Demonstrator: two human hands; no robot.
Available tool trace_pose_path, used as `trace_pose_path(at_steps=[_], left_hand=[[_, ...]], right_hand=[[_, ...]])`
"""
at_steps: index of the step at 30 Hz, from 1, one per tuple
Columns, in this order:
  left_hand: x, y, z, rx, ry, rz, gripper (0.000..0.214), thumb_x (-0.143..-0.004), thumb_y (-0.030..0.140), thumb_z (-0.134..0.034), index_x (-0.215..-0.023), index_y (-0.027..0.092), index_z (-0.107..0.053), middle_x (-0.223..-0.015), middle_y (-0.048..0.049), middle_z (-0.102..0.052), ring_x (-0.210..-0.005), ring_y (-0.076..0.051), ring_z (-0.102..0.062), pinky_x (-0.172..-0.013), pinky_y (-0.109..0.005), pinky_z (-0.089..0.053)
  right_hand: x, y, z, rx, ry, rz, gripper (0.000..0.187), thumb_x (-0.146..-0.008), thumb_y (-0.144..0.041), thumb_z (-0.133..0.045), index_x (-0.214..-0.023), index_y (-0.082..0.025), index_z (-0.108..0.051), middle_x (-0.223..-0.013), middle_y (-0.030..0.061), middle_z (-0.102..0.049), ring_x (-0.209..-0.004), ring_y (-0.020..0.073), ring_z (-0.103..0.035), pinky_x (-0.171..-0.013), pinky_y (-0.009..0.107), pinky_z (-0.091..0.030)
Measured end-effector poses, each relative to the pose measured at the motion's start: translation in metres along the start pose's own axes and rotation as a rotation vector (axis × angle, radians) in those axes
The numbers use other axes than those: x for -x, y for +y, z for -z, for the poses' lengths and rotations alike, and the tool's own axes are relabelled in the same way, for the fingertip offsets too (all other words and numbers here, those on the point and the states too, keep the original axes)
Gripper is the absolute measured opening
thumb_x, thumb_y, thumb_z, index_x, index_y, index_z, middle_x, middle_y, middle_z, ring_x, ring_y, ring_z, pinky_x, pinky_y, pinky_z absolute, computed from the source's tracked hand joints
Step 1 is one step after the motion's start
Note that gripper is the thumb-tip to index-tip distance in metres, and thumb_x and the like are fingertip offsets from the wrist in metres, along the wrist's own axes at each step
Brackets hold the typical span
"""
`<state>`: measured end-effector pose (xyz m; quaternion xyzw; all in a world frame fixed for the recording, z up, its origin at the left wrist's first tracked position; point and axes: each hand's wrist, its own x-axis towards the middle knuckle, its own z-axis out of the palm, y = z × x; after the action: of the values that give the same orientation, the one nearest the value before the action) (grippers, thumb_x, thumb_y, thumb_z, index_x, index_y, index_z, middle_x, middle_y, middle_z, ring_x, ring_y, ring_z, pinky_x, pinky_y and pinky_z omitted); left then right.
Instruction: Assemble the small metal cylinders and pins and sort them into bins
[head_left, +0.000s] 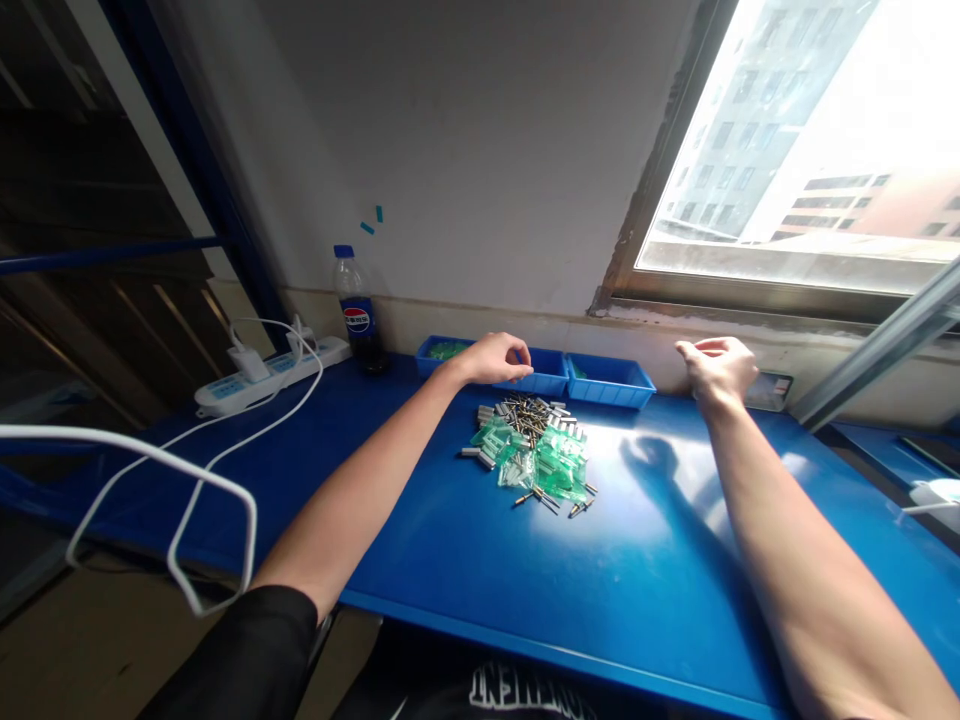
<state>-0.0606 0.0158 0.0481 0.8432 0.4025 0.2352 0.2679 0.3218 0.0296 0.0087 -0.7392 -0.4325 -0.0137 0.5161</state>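
Observation:
My left hand [495, 358] hovers over the middle blue bin [551, 372], its thumb and fingertips curled together in a pinch. Anything between those tips is too small to make out. Off to the right, my right hand [720, 370] is raised above the table with its fingers closed; what they hold, if anything, is hidden. Between my arms lies a pile of small green plastic packets [562, 462], mixed with brass-coloured pin-like metal parts [531, 415] and short silver cylinders [480, 457]. A few pins lie loose at the pile's near edge.
Green packets are in the left blue bin [425, 362]; the right blue bin [611, 390] adjoins the middle one. A cola bottle [358, 315] stands by the wall. On the left are a power strip [217, 398] and white cables [247, 520]. A phone-like object [771, 390] leans behind my right hand.

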Motion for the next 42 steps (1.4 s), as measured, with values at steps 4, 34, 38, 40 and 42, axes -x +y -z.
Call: trace_pose_path(at_steps=[4,34,38,40,42], left_hand=[[-0.013,0.03,-0.03,0.056,0.028,-0.076,0.022,-0.088,0.031,-0.065,-0.097,0.015,-0.075,-0.084,-0.0057,-0.078,-0.079,-0.018,-0.073,-0.075,-0.025,-0.054],[-0.216,0.156,-0.306,0.601,0.155,0.34,0.095,-0.071,0.017,-0.068,-0.157,0.006,-0.029,-0.159,-0.0262,-0.036,-0.151,-0.037,-0.034,-0.127,-0.041,-0.03],[-0.213,0.155,-0.309,0.57,0.171,0.311,0.092,-0.07,0.018,-0.069,-0.154,0.009,-0.035,-0.154,-0.0248,-0.043,-0.147,-0.037,-0.041,-0.124,-0.043,-0.035],[-0.212,0.155,-0.309,0.578,0.164,0.303,0.094,-0.068,0.017,-0.07,-0.155,0.011,-0.034,-0.157,-0.0233,-0.041,-0.148,-0.038,-0.04,-0.124,-0.044,-0.035],[-0.213,0.154,-0.308,0.593,0.144,0.308,0.096,-0.067,0.016,-0.071,-0.156,0.012,-0.033,-0.159,-0.0236,-0.039,-0.148,-0.039,-0.04,-0.124,-0.044,-0.036]], right_hand=[[-0.026,0.05,0.019,0.066,0.303,-0.285,0.037,-0.082,-0.04,-0.066,-0.11,-0.017,-0.072,-0.106,0.0151,-0.077,-0.092,0.0251,-0.073,-0.089,0.033,-0.054],[-0.1,0.189,0.055,0.419,-0.163,-0.171,0.067,-0.071,-0.024,-0.056,-0.137,-0.021,-0.065,-0.126,0.0197,-0.071,-0.131,0.0377,-0.06,-0.111,0.041,-0.044],[-0.097,0.195,0.058,0.384,-0.154,-0.168,0.068,-0.073,-0.024,-0.055,-0.14,-0.019,-0.064,-0.127,0.0181,-0.072,-0.134,0.0348,-0.058,-0.117,0.035,-0.037],[-0.095,0.195,0.059,0.38,-0.145,-0.17,0.066,-0.073,-0.023,-0.055,-0.138,-0.018,-0.066,-0.126,0.0181,-0.072,-0.134,0.0346,-0.059,-0.117,0.035,-0.036],[-0.092,0.192,0.059,0.38,-0.141,-0.165,0.065,-0.072,-0.024,-0.056,-0.136,-0.018,-0.067,-0.125,0.0182,-0.073,-0.133,0.0351,-0.059,-0.117,0.036,-0.037]])
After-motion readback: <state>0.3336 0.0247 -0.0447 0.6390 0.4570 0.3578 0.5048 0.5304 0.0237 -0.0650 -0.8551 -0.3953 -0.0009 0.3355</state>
